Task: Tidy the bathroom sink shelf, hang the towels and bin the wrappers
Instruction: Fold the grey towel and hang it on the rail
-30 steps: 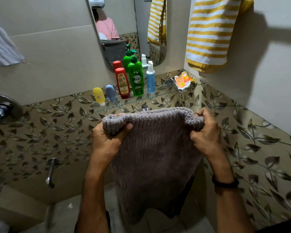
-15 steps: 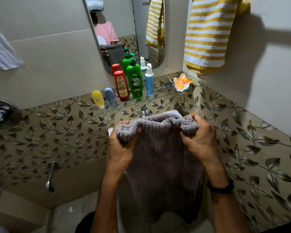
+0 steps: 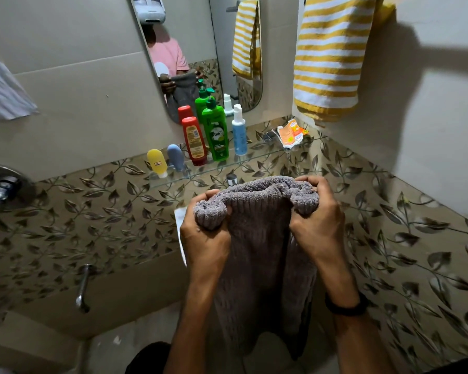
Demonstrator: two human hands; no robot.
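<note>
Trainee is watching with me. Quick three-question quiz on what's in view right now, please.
1. True or false: the left hand and the right hand both grip the grey towel.
2. Where do the orange wrappers lie? A) in the sink B) at the right end of the glass shelf C) on the floor
3. Fill in: the pump bottle between the red bottle and the pale blue bottle is ___.
Key: 1 true; 2 B; 3 green.

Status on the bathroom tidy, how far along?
Done: yellow striped towel is hung; bottles stand lined up on the glass shelf. In hand: left hand and right hand grip the grey towel. Left: hang it, bin the orange wrappers at the shelf's right end.
</note>
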